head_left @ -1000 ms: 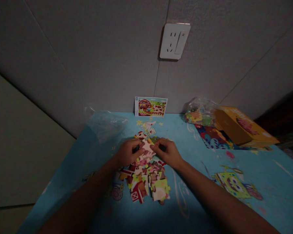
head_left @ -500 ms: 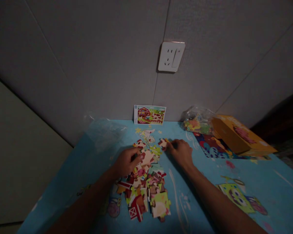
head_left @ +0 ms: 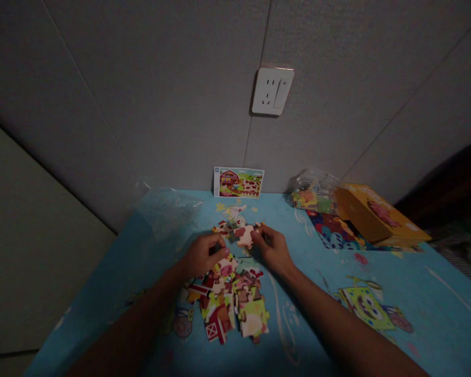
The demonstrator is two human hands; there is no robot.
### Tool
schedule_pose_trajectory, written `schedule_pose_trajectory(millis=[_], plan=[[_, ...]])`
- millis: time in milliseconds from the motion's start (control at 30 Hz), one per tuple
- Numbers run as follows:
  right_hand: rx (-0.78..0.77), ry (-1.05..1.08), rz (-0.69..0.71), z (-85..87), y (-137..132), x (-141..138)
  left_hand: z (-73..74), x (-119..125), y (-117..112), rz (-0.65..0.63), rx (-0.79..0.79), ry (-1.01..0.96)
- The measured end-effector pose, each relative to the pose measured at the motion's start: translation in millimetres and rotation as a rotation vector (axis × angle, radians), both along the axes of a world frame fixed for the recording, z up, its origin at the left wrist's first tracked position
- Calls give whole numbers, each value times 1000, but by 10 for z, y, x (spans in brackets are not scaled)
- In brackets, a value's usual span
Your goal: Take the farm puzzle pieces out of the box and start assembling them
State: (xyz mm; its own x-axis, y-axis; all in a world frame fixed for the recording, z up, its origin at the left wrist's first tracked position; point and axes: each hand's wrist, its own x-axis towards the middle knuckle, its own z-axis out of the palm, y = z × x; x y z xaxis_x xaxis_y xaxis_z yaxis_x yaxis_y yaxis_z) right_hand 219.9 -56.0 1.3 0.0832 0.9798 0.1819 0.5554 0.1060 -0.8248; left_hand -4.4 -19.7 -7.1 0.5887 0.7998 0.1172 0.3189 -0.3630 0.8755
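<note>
While the loose puzzle pile [head_left: 230,298] lies on the desk [head_left: 377,272], a pink-and-white puzzle piece [head_left: 245,235] is pinched in the right hand [head_left: 272,248] just beyond the pile, its long axis running left-right. The left hand [head_left: 202,255], curled, fingertips resting on the pile's far edge, is nearly as close.

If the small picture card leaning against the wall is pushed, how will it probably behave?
The picture card looks thin and flat, so it is probably light and slightly bendy. It stands on its lower edge on the table against the wall, so a light push would likely make it slide or fall flat.
</note>
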Motion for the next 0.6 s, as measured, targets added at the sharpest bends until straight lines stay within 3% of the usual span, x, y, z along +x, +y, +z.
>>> schedule_pose_trajectory(millis=[167,267,333,400,500,533,600], plan=[[-86,-511,-345,-21,131,339,62,-3,11,-15,-24,-164],[-38,-629,-430,29,115,344,72,-1,33,110,-129,-291],[105,-613,-282,136,18,222,73,-3,57,252,-263,-391],[231,-581,73,283,-160,21,79,-7,89,373,-392,-519],[304,-627,643,459,-512,-323,111,-17,141,446,-483,-676],[309,-636,767,485,-620,-422,125,-22,154,457,-493,-699],[289,-652,871,484,-773,-565,155,-34,169,482,-494,-704]])
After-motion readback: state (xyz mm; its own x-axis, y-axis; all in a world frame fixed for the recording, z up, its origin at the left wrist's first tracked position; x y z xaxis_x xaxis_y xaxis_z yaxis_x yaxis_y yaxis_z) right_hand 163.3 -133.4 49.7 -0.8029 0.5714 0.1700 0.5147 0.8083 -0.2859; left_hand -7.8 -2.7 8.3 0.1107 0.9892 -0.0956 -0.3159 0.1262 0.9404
